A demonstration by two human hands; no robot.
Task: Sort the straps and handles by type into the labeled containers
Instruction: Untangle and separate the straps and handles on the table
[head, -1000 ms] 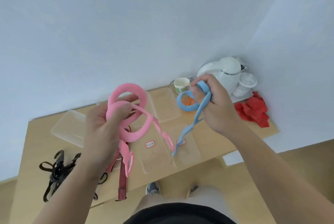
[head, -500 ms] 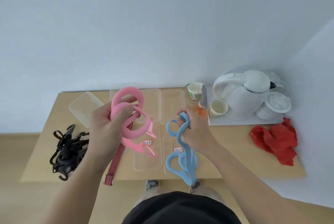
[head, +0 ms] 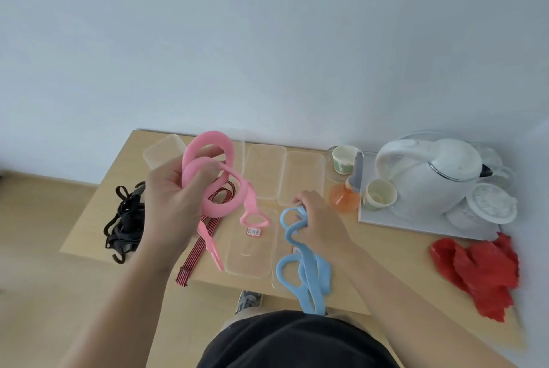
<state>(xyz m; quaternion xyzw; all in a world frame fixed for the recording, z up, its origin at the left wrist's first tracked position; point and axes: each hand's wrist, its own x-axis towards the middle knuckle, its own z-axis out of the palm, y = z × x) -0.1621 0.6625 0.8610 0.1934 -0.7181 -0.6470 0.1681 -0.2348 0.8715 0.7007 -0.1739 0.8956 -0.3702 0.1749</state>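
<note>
A tangle of black straps [head: 124, 219] lies on the left of the table [head: 89, 228], beside the left hand [head: 169, 207], which is raised and clenched round the looped pink handles [head: 220, 210]; their tails dangle below its thumb side, over a red-and-black striped strap [head: 199, 244] and a labeled clear container [head: 237, 271]. Further right, the right hand [head: 322, 228] grasps the blue handles [head: 310, 271] at their top loop, the rest hanging beneath it toward the table's near edge
</note>
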